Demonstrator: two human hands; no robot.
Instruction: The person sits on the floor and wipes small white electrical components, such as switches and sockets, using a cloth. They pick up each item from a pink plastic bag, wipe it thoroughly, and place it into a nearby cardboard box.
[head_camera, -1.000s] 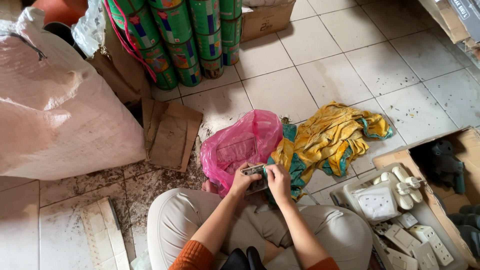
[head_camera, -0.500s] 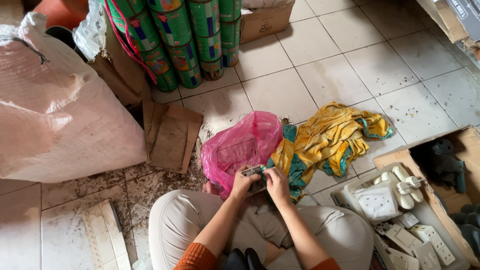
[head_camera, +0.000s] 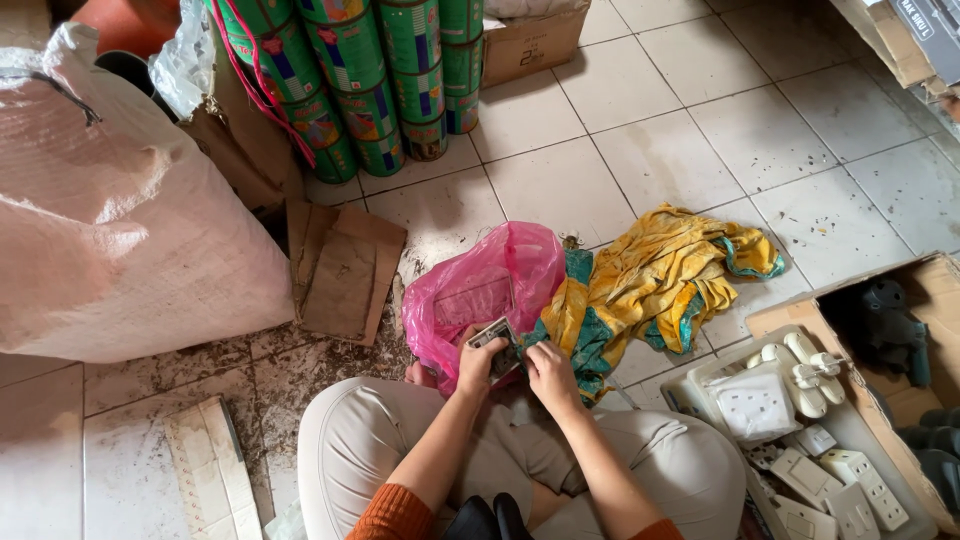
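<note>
My left hand (head_camera: 480, 362) grips a small grey switch part (head_camera: 497, 335) over the pink bag (head_camera: 480, 285); right hand (head_camera: 548, 372) pinches its edge, looks mid-way, white sockets (head_camera: 800, 440) untouched in tray

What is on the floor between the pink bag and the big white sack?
In the head view, flattened brown cardboard pieces lie on the dirty tile floor between the pink plastic bag and the big white sack.

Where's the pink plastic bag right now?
The pink plastic bag lies on the floor ahead of the left hand, left of the yellow cloth.
</note>
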